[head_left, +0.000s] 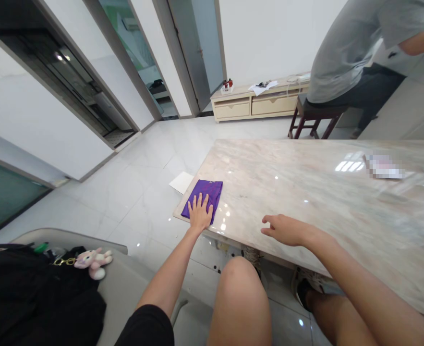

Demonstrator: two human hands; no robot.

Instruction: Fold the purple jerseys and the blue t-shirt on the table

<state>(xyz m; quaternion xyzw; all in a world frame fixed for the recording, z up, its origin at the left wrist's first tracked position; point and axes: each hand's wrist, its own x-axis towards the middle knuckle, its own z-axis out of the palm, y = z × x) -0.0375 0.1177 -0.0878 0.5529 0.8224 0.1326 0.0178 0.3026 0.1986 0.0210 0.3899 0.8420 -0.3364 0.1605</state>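
Note:
A folded purple cloth (214, 191) with a slight sheen lies at the left corner of the marble-patterned table (255, 178). My left hand (199, 212) rests flat on top of it, fingers spread. To the right, my right hand (282, 229) is over the table near its front edge, apart from the cloth. Its thumb and forefinger are apart and I see nothing between them; the other fingers are partly hidden.
A pixelated item (382, 166) lies at the table's right side. A plush toy (93, 263) hangs on a black bag (24, 293) at my left. Beyond the table, a person in grey (345, 53) sits on a stool (316, 114) near a low cabinet (233, 110).

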